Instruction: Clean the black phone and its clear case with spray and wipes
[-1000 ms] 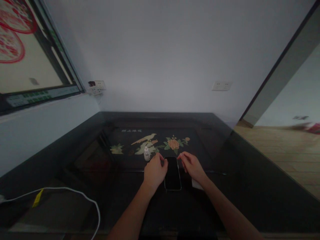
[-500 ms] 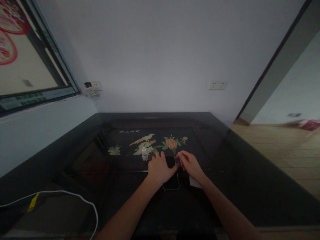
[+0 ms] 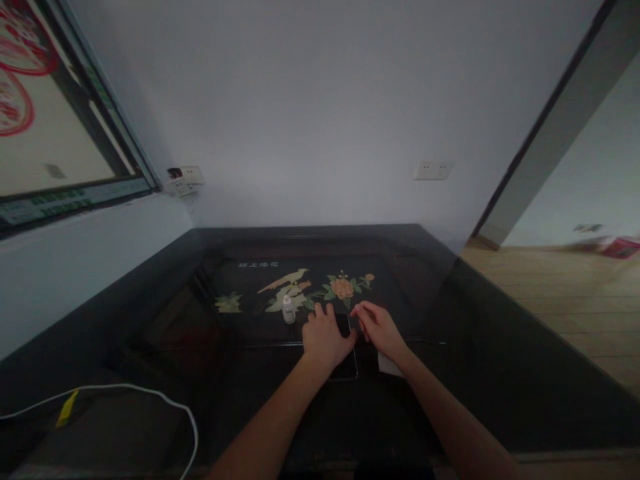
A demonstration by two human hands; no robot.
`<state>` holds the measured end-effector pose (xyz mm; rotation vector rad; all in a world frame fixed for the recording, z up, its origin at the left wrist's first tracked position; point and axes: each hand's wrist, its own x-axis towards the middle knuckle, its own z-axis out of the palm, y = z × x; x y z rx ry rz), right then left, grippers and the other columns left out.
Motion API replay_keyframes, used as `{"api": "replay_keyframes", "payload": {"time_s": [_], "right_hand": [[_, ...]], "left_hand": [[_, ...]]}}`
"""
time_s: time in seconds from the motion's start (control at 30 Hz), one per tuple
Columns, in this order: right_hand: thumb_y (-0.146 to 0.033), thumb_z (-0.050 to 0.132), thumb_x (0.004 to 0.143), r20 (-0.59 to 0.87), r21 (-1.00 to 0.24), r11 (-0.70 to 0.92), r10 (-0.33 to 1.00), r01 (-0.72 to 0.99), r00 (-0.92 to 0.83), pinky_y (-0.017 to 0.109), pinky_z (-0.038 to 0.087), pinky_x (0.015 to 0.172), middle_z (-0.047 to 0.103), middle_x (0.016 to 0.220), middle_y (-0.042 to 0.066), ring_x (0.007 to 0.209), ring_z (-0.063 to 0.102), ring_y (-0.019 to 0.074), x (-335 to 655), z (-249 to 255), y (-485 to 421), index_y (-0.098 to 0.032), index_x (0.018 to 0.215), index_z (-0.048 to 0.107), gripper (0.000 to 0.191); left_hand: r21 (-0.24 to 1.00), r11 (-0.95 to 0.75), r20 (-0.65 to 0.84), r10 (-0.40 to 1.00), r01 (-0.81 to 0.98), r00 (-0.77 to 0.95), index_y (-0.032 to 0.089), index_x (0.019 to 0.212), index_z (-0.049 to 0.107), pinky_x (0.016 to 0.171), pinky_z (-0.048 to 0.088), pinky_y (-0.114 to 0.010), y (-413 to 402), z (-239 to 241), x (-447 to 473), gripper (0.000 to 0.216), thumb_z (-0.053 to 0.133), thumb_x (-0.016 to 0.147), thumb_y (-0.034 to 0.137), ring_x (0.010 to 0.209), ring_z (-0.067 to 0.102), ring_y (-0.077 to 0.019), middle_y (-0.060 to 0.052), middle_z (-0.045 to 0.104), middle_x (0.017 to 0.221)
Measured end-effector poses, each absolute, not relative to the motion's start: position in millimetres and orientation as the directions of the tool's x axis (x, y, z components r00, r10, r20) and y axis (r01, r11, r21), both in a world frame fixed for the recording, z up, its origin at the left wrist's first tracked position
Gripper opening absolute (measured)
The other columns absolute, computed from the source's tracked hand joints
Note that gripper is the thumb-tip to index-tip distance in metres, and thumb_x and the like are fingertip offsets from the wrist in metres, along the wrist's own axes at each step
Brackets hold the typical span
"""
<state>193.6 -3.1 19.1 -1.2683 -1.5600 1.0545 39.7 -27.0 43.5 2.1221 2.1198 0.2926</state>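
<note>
A dark-screened smartphone [image 3: 349,368] with a pale rim lies flat on the black table. Across it rests my left hand [image 3: 324,337], thumb at the phone's right edge and fingers over its left side, gripping it against the tabletop. Just beyond the phone's upper right edge, my right hand [image 3: 379,328] is closed in a pinch, fingertips close to the phone. Whatever sits in that pinch is too small to make out. Left of my left hand stands a small clear bottle [image 3: 289,311] with a white cap. Partly under my right wrist lies a white sheet or cloth [image 3: 389,366].
The glossy black table [image 3: 500,373] carries a bird-and-flower picture [image 3: 343,288] near its middle. A white cable [image 3: 135,387] with a yellow tag [image 3: 67,408] curves over the left front. A pale wall with sockets [image 3: 433,171] rises behind, and a window [image 3: 60,107] is at left.
My left hand has shifted slightly to the right over the phone, covering more of its middle. The right hand keeps its pinch at nearly the same spot.
</note>
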Motion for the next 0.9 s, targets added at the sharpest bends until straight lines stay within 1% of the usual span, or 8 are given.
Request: {"api": "replay_keyframes", "payload": {"time_s": [0.23,0.37,0.5,0.67,0.8,0.9], "right_hand": [[-0.053,0.047,0.097,0.107,-0.943,0.146,0.984,0.299,-0.141,0.020,0.037,0.042,0.050,0.057,-0.006,0.041,0.048,0.0097,194.4,17.1,-2.8,-0.020,0.087,0.063,0.038],[-0.051,0.047,0.097,0.104,-0.941,0.144,0.984,0.306,-0.145,0.020,0.037,0.042,0.050,0.057,-0.006,0.041,0.049,0.0098,194.4,17.0,-3.8,-0.020,0.087,0.064,0.037],[-0.050,0.047,0.098,0.108,-0.939,0.153,0.981,0.307,-0.158,0.020,0.037,0.043,0.050,0.057,-0.006,0.043,0.049,0.0101,194.0,16.4,-3.8,-0.020,0.087,0.064,0.036],[-0.051,0.047,0.098,0.120,-0.935,0.165,0.980,0.314,-0.159,0.020,0.038,0.043,0.051,0.057,-0.006,0.042,0.048,0.0099,193.7,17.6,-3.3,-0.020,0.087,0.064,0.037],[-0.051,0.046,0.098,0.109,-0.941,0.156,0.980,0.301,-0.166,0.020,0.037,0.042,0.050,0.057,-0.006,0.040,0.048,0.0093,194.0,16.9,-2.6,-0.020,0.087,0.064,0.038],[-0.051,0.047,0.098,0.104,-0.941,0.151,0.981,0.304,-0.163,0.020,0.037,0.041,0.050,0.057,-0.006,0.041,0.048,0.0094,194.7,15.6,-2.1,-0.020,0.087,0.065,0.038]], "left_hand": [[0.229,0.023,0.041,0.999,0.973,-0.033,0.017,0.127,0.053,0.087,0.049,-0.039,-29.9,45.8,42.6,0.068,0.058,0.082,0.067,0.110,0.060,-0.0345,-0.020,0.052,0.132],[0.236,0.029,0.069,0.997,0.971,-0.046,0.017,0.126,0.054,0.086,0.050,-0.038,-30.8,43.5,43.8,0.065,0.058,0.082,0.065,0.110,0.060,-0.0332,-0.019,0.053,0.131],[0.253,0.013,0.098,0.994,0.967,-0.039,0.015,0.126,0.053,0.084,0.050,-0.038,-30.3,39.1,45.1,0.066,0.059,0.081,0.062,0.109,0.059,-0.0338,-0.019,0.053,0.130],[0.261,0.002,0.096,0.995,0.965,-0.028,0.015,0.128,0.052,0.086,0.050,-0.039,-28.6,36.8,45.9,0.066,0.056,0.083,0.063,0.112,0.058,-0.0352,-0.020,0.052,0.133],[0.264,-0.001,0.104,0.994,0.965,-0.027,0.015,0.128,0.051,0.085,0.050,-0.040,-27.8,35.7,40.9,0.070,0.056,0.082,0.067,0.113,0.059,-0.0360,-0.020,0.051,0.135],[0.300,0.011,0.069,0.997,0.954,-0.033,0.019,0.127,0.051,0.085,0.050,-0.038,-26.1,34.9,33.6,0.074,0.056,0.079,0.075,0.112,0.061,-0.0347,-0.019,0.051,0.134]]}}
